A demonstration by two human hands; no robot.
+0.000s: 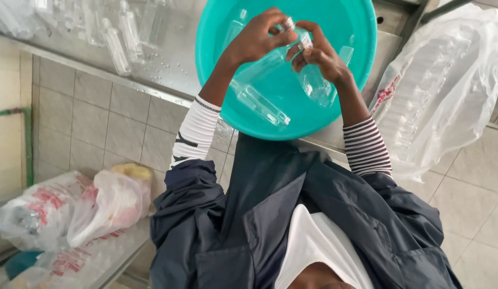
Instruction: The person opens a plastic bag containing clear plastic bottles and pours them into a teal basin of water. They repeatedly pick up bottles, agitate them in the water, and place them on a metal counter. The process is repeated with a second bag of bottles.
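A teal plastic basin [361,32] sits on a wet steel counter in front of me. Both my hands are over it, holding a small clear plastic bottle [314,85]. My left hand [257,37] has its fingertips pinched at the bottle's neck at the top. My right hand [319,54] grips the bottle's body from the right. Another clear bottle [259,103] lies in the basin below my left wrist, and further clear bottles [345,53] lie near the basin's wall.
Several clear bottles [118,45] lie on the wet counter to the left of the basin. A large clear plastic bag [436,91] full of bottles hangs at the right. Filled plastic bags [72,214] lie on a lower shelf at the left, beside a tiled wall.
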